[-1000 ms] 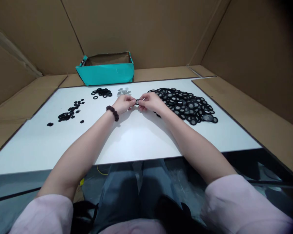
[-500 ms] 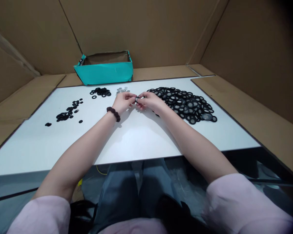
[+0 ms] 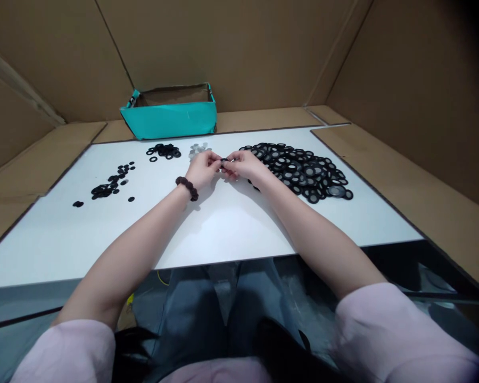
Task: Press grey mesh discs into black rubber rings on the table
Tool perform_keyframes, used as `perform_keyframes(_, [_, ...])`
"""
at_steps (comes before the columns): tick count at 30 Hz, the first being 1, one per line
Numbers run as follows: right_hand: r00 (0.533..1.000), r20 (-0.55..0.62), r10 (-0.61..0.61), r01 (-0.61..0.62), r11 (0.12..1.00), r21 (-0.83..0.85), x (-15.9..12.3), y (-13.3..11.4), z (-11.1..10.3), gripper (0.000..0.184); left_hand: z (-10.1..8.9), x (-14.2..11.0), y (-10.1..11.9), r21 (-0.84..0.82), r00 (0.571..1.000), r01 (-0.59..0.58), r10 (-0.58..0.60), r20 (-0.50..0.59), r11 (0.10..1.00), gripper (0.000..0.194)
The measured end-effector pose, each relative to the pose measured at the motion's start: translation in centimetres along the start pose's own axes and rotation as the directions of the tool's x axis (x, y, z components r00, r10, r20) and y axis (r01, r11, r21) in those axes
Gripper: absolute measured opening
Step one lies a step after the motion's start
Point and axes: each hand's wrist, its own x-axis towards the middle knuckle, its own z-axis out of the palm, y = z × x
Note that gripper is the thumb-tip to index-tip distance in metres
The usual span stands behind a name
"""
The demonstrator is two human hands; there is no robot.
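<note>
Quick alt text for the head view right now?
The left hand and right hand pinch a small black ring between them over a white tabletop. A heap of black rings with grey centres lies right; pale discs, plain black rings and small black discs lie left; an open teal box stands behind.
</note>
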Motion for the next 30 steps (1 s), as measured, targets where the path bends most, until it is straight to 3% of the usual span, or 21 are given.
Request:
perform_keyframes(7, [0.997,-0.026,-0.073,0.071,0.995,-0.075,0.3,0.3,0.0,0.035,0.5,-0.2,0.1,-0.044,0.996,0.066,-0.068,-0.058,0.997,0.017])
perform_keyframes(13, [0.998,0.01,-0.055,0.056,0.981,-0.186,0.2,0.1,-0.2,0.035,0.0,-0.4,-0.1,0.124,0.995,-0.079,0.087,-0.055,0.989,0.011])
perform_keyframes(20, [0.997,-0.002,-0.081,0.08,0.984,-0.159,-0.1,-0.3,-0.3,0.034,-0.1,-0.2,0.0,0.116,0.991,-0.121,0.127,-0.04,0.986,0.011])
perform_keyframes(30, [0.967,0.05,-0.249,0.252,0.912,-0.323,1.3,1.4,-0.5,0.026,0.1,0.5,-0.8,0.063,0.998,-0.015,0.019,-0.063,0.998,0.012])
